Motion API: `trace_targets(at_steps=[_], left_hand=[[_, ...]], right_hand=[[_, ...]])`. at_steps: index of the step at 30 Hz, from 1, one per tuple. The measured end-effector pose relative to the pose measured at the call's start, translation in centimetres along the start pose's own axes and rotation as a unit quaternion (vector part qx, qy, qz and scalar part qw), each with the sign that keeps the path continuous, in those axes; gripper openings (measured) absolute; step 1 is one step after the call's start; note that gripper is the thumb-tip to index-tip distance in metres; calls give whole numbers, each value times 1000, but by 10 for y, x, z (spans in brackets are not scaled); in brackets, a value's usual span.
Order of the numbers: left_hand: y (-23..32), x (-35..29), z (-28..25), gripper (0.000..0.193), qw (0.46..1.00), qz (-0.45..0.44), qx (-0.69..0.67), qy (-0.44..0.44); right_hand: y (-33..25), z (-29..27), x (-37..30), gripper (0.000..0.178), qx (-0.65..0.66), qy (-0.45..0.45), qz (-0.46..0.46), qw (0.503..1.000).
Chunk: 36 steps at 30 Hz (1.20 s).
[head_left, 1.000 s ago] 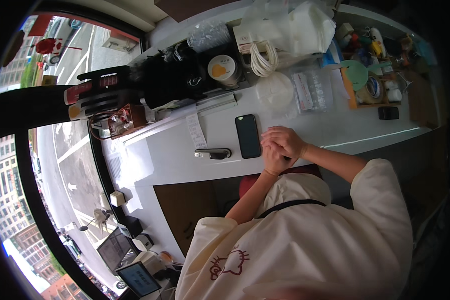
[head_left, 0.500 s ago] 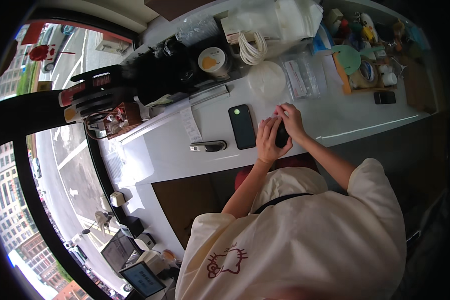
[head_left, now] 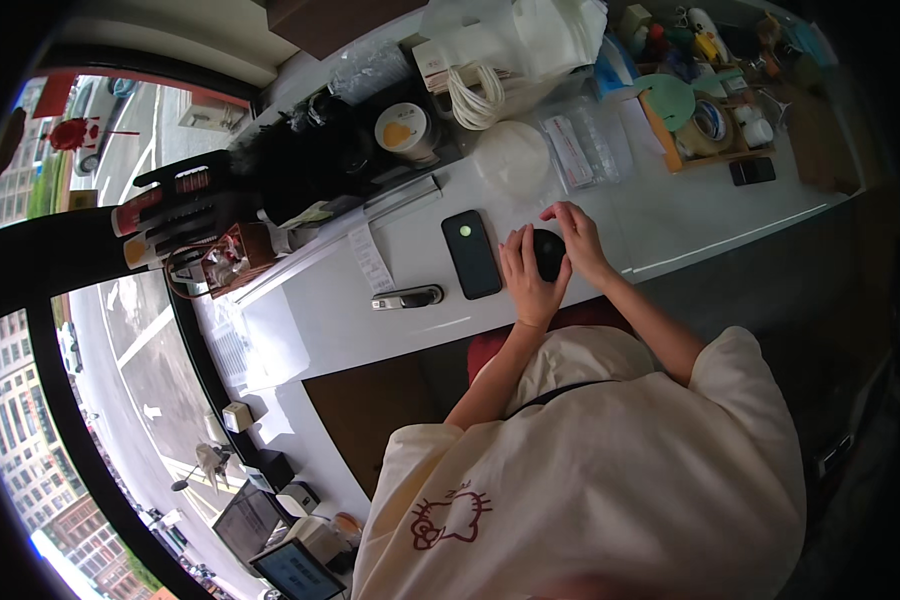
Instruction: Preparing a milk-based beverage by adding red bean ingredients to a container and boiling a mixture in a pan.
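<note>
Close to the front edge of the white counter (head_left: pixel 325 320), my left hand (head_left: pixel 532 280) curls around the side of a round black object (head_left: pixel 549 255); its exact kind is unclear. At its other side is my right hand (head_left: pixel 585 248), with fingers bent together beyond the object's far rim. What those fingertips pinch, if anything, is too small to make out. Just left of my left hand lies a black phone (head_left: pixel 472 255) with a pale round spot. Further left rests a black and silver stapler (head_left: pixel 407 297), below a printed paper slip (head_left: pixel 371 258).
Behind my hands are a translucent round lid (head_left: pixel 513 160), a clear plastic packet (head_left: pixel 575 150), a coiled white cable (head_left: pixel 476 98) and a paper cup (head_left: pixel 406 131). A wooden tray (head_left: pixel 682 160) holds tape rolls at the far right. Windows line the left side.
The view has shifted slightly, moving the counter items left in the picture. My hands have parted a little, exposing more of the round black object between them.
</note>
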<state>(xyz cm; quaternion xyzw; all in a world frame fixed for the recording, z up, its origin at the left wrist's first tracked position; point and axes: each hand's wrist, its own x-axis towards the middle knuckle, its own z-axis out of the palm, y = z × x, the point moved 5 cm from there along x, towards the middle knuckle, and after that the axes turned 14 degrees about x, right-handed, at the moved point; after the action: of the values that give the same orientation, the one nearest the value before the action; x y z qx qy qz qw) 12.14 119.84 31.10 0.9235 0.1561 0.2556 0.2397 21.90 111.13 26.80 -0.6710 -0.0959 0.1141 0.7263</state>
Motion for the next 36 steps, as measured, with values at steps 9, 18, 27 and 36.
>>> trace_targets(at_steps=[9,18,27,36], left_hand=[[-14,34,-12,76,971,166,-72,-155],[-31,34,20,61,921,289,-155,-210],[-40,25,25,58,921,290,-204,-165],[-29,36,17,70,937,246,-164,-185]], right_hand=[[-35,11,1,23,-28,28,-78,996],[-59,42,-11,17,-148,-155,-214,953],[-50,40,-9,23,-91,-194,-187,959],[-32,25,3,28,25,-99,-104,989]])
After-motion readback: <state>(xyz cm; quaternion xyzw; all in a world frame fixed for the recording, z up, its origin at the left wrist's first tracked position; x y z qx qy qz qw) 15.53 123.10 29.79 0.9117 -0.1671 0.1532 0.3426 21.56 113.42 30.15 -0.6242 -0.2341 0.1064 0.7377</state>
